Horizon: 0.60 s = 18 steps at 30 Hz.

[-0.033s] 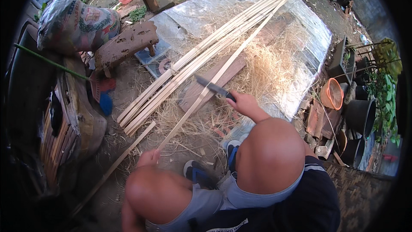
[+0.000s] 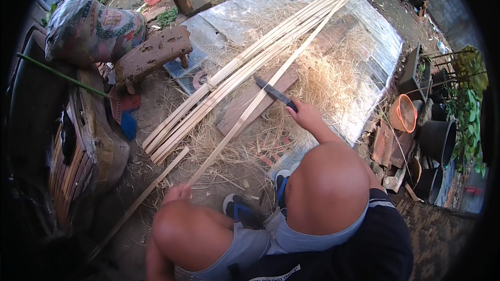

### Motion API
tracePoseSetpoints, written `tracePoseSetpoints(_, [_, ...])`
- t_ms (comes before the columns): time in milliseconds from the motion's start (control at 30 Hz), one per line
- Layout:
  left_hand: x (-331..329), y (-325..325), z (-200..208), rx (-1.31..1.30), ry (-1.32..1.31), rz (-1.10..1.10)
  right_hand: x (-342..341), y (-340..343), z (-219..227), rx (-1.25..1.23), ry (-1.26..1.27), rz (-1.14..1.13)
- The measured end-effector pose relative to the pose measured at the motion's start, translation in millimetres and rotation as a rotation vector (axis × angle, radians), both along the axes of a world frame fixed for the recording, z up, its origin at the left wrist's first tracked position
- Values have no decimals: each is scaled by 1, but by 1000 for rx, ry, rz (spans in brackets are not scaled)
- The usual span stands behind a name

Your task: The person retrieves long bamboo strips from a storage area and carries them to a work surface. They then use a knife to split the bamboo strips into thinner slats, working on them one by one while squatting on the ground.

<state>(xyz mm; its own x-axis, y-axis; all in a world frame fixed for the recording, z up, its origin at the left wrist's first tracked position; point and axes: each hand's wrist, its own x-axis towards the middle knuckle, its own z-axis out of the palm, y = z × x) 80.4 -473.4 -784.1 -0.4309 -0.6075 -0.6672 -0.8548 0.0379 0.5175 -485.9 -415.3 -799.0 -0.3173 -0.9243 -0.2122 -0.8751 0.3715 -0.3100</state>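
Observation:
My left hand [image 2: 177, 192] is closed round the near end of a long pale bamboo strip [image 2: 225, 140], just beyond my left knee. The strip slants away to the upper right across a brown wooden board [image 2: 237, 109]. In my right hand [image 2: 306, 114] is a knife [image 2: 276, 92] with a dark handle. Its blade lies across the strip, over the board, with the tip pointing to the upper left. To the left of the strip lies a bundle of similar bamboo strips [image 2: 224, 80], tied near its middle.
Curly shavings [image 2: 333, 80] cover much of a silvery sheet [image 2: 229, 21]. A stuffed sack [image 2: 94, 28] and a worn log stool [image 2: 153, 54] stand at the left. An orange basket [image 2: 402, 113] and black pots [image 2: 437, 138] line the right. A loose strip [image 2: 138, 203] lies near my left knee.
My right hand and the knife have moved up and right along the strip, away from me. My left hand has shifted slightly toward me with the strip's end.

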Motion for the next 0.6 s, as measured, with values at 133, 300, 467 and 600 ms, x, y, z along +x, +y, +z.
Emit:
tracePoseSetpoints(133, [7, -8, -3, 297, 129, 199, -28, -10, -13, -8, 84, -122])
tracePoseSetpoints(300, [-35, -14, -5, 203, 120, 158, 11, 4, -21, -22, 121, 260])
tracePoseSetpoints(467, [-36, -13, 11, -17, 96, 28, -92, 9, -22, -72, 115, -447])
tracePoseSetpoints(600, [-93, -7, -11, -555, -53, -206, 47, 6, -9, 46, -208, -137])
